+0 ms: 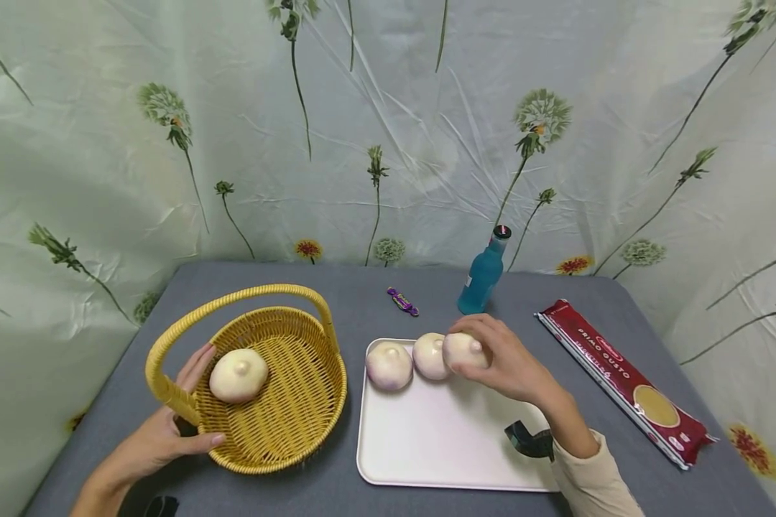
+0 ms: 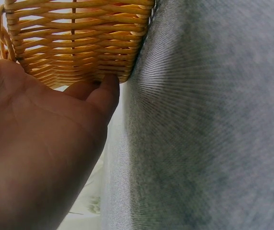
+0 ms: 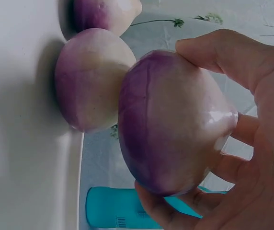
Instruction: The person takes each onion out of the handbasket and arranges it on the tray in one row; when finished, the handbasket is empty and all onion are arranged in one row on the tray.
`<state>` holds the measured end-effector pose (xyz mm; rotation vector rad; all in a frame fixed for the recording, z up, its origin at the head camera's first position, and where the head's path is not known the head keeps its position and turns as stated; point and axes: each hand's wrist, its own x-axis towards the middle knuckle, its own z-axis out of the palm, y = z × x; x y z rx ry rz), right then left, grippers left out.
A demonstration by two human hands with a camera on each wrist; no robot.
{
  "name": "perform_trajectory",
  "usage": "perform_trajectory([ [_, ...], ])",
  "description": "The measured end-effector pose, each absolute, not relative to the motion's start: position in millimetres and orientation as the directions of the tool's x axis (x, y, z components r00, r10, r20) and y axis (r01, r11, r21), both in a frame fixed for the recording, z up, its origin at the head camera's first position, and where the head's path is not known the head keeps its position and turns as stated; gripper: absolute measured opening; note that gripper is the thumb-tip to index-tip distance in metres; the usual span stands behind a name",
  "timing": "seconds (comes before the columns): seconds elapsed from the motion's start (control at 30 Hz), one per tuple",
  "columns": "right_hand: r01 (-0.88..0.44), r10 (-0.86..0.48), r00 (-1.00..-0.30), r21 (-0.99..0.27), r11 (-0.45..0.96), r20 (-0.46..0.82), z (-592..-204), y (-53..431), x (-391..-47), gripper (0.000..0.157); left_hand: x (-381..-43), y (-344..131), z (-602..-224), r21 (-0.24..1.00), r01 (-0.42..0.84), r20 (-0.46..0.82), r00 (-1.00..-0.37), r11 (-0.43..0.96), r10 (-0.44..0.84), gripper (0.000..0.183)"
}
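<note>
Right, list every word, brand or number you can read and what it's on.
"PRIMO GUSTO": on the packet; its logo and other print are too small or blurred to read.
Candy: lettering too small to read.
Bottle: label print too small to read; a barcode shows in the right wrist view, its digits unreadable.

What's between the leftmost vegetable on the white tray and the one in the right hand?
One more purple-white vegetable, resting on the tray; head view shows it, next to the held vegetable.
</note>
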<state>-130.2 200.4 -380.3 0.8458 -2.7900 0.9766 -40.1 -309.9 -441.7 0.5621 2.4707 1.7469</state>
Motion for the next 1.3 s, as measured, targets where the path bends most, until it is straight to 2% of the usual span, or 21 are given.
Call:
perform_trajectory([
  [0.27,-0.519,-0.476,-0.847,-0.558,0.647,0.235,-383.1,206.7,-134.4,0.043,-38.6,-308.0,-437.4,0.925,0.238,0.135,-0.935,0.297,0.328,0.116],
  [0.53,-0.462,-0.437,-0.878,-0.587,0.665,0.196,-381.2,213.9,-137.4,0.044,-38.8,-308.6,-437.7,0.919,0.247,0.141,-0.934,0.307,0.329,0.116],
  [0.83,-0.442,-0.427,-0.888,-0.573,0.690,0.172,-382.4,218.8,-138.2,0.046,-38.9,-307.8,-438.7,0.925,0.260,0.159,-0.927,0.278,0.338,0.115],
  [1.3,-0.436,-0.436,-0.890,-0.540,0.720,0.137,-389.2,223.7,-141.2,0.045,-38.5,-308.2,-438.2,0.929,0.225,0.121,-0.936,0.296,0.331,0.113],
])
